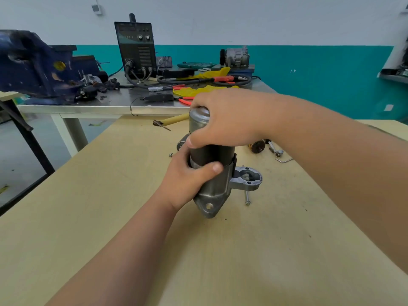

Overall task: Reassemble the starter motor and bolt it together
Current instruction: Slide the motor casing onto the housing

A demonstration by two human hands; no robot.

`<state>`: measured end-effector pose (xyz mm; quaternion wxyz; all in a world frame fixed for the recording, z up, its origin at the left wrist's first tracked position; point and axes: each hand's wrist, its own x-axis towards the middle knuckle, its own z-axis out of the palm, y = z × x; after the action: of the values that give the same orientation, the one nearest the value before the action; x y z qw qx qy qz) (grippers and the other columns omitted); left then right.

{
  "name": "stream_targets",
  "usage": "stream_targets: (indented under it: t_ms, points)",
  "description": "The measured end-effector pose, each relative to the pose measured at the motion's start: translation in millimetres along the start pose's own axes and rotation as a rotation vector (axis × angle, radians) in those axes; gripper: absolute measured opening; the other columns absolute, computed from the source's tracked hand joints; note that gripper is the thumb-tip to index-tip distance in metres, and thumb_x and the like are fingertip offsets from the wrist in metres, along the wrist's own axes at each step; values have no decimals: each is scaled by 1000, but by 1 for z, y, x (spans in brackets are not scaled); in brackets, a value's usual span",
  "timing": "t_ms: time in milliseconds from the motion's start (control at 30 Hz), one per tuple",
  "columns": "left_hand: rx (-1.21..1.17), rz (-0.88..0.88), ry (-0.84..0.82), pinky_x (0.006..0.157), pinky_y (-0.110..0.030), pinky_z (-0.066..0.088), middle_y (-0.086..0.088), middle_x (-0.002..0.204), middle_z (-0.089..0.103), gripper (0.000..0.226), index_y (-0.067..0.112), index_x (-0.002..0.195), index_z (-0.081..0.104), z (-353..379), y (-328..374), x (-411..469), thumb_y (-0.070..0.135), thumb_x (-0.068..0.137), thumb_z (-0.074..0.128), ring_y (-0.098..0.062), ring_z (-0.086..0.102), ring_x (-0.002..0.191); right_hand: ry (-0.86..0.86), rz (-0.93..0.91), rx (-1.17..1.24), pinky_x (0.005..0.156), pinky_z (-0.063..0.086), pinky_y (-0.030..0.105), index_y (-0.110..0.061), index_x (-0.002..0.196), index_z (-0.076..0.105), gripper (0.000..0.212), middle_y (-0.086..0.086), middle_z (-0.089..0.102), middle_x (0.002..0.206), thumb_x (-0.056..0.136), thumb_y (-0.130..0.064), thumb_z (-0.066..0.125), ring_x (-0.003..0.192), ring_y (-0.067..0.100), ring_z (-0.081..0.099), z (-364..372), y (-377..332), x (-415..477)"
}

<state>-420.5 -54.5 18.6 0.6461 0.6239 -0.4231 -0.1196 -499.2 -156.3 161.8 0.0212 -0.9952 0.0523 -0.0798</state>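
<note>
Tan table (265, 250), hands (187, 180) (225, 122) around starter motor (213, 154)

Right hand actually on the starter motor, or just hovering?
Touching. The head view shows the right hand wrapped over the top of the starter motor, its thumb pressed against the dark body, with no gap.

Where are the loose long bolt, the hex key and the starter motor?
long bolt (246, 197): head view, middle of its shank, on the table by the motor's flange.
hex key (284, 160): head view, on its long arm.
starter motor (212, 154): head view, on the dark middle housing.
</note>
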Motion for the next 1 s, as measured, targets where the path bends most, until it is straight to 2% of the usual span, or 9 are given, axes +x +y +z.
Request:
stream_targets:
  t_ms: [67, 167, 233, 400, 600, 667, 800, 900, 1000]
  points:
    - [18, -14, 3, 74, -22, 54, 5, 103, 73, 69, 17, 116, 62, 0, -2, 0, 49, 57, 77, -12, 70, 98, 32, 13, -13, 61, 43, 29, -27, 124, 50, 60, -6, 56, 102, 77, -64, 57, 81, 10, 51, 4, -5, 0]
    - [47, -19, 48, 72, -16, 53, 17, 100, 71, 62, 32, 108, 58, 5, 0, -4, 48, 52, 79, -4, 68, 95, 73, 87, -49, 71, 50, 34, -24, 121, 55, 53, 1, 58, 108, 81, -58, 53, 86, 20, 55, 8, -10, -1]
    - [40, -18, 72, 70, -15, 53, 18, 98, 71, 61, 33, 106, 58, 8, 1, -5, 47, 51, 80, -2, 68, 93, 85, 108, -65, 76, 52, 38, -26, 119, 57, 48, 2, 59, 109, 82, -55, 51, 89, 23, 56, 9, -12, -2]
    - [72, -14, -9, 69, -17, 53, 10, 96, 74, 65, 18, 111, 64, 3, 7, -2, 42, 53, 82, -7, 70, 90, 61, 26, 60, 58, 40, 27, -30, 124, 51, 57, -8, 54, 104, 76, -60, 61, 80, 6, 50, 5, 2, -7]
    - [51, -21, -70, 70, -18, 54, 8, 97, 74, 63, 19, 112, 63, 1, 8, 3, 36, 55, 81, -10, 71, 91, -28, -41, 130, 62, 39, 23, -36, 135, 44, 67, -13, 46, 111, 76, -61, 64, 89, 9, 49, -1, 15, -7]
    - [45, -19, -44, 70, -18, 54, 8, 98, 73, 65, 19, 114, 61, 4, 7, 3, 38, 55, 81, -10, 70, 92, -4, -23, 140, 63, 42, 25, -36, 131, 46, 62, -11, 50, 110, 77, -62, 62, 85, 6, 50, 1, 13, -7]
    - [23, 14, 75, 68, -14, 52, 15, 95, 72, 61, 21, 109, 60, 11, 6, -5, 41, 55, 79, -4, 69, 89, 106, 67, 37, 60, 41, 28, -32, 129, 48, 61, -7, 53, 105, 77, -61, 56, 87, 18, 52, 13, 2, -6]
    - [16, 10, 104, 68, -15, 53, 14, 95, 72, 60, 23, 108, 61, 15, 7, -9, 43, 54, 80, -4, 69, 89, 154, 87, -7, 65, 45, 33, -31, 131, 47, 66, -6, 55, 108, 74, -64, 55, 91, 21, 53, 16, -1, -7]
    - [13, 6, 115, 73, -20, 55, 12, 102, 72, 65, 27, 112, 60, 16, 9, -10, 45, 53, 81, -5, 68, 94, 91, 10, 206, 71, 47, 27, -36, 134, 44, 73, -15, 52, 111, 71, -66, 64, 96, 11, 55, 13, 12, -14]
